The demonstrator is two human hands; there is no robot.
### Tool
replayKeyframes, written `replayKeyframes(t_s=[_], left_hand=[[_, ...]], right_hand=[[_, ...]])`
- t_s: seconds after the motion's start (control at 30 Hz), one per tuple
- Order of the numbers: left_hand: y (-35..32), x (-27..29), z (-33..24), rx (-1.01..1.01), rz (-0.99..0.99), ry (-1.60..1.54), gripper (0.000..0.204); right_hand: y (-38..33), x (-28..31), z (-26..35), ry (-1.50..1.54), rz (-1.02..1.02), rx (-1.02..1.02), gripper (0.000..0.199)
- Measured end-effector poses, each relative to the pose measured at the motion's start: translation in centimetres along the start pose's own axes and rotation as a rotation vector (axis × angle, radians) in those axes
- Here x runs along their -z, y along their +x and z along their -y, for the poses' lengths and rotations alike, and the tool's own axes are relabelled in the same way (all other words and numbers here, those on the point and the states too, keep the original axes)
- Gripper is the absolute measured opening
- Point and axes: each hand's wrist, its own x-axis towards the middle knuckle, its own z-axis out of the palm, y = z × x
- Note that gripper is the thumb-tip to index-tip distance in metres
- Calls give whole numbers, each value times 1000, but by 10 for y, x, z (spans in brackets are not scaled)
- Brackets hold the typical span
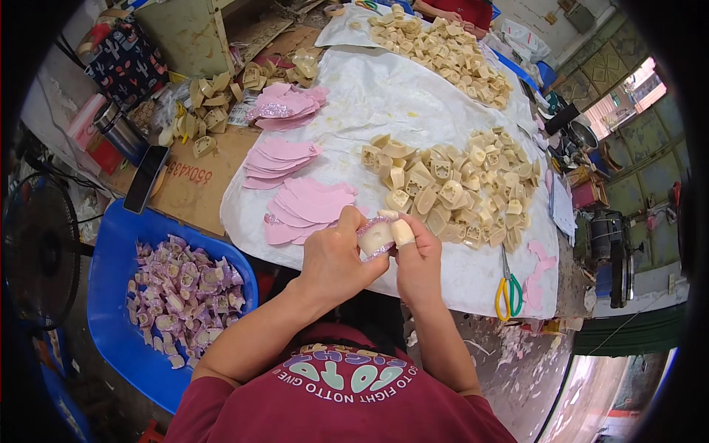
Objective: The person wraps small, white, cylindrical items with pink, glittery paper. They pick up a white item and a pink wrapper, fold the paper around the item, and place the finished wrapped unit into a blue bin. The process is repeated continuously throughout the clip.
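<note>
Between my two hands, above the near edge of the table, is a cream plastic shoe heel with glittery pink covering along its edges. My left hand grips it from the left, fingers curled. From the other side my right hand pinches it; cream finger covers sit on some of its fingertips. Pink sheet pieces lie stacked just beyond my left hand, with two more stacks behind them. A heap of bare cream heels spreads over the white cloth beyond my right hand.
A blue tub of pink-covered heels stands at my left. Scissors lie near the right front edge. A phone, tumbler and fan are at left. Another person is behind the far heel heap.
</note>
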Motion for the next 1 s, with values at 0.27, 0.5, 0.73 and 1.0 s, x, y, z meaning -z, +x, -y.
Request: replayKeyframes(t_s=[0.27, 0.5, 0.73, 1.0], left_hand=[[1, 3, 14, -14, -16, 58, 46], [5, 0, 18, -266, -68, 166, 40], [8, -1, 1, 325, 341, -1024, 34], [-14, -44, -21, 410, 393, -872, 30]], right_hand=[[0, -18, -5, -343, 29, 106, 30], [-1, -15, 8, -329, 84, -99, 35], [-19, 14, 16, -618, 33, 547, 44], [-54, 51, 12, -793, -47, 593, 42]])
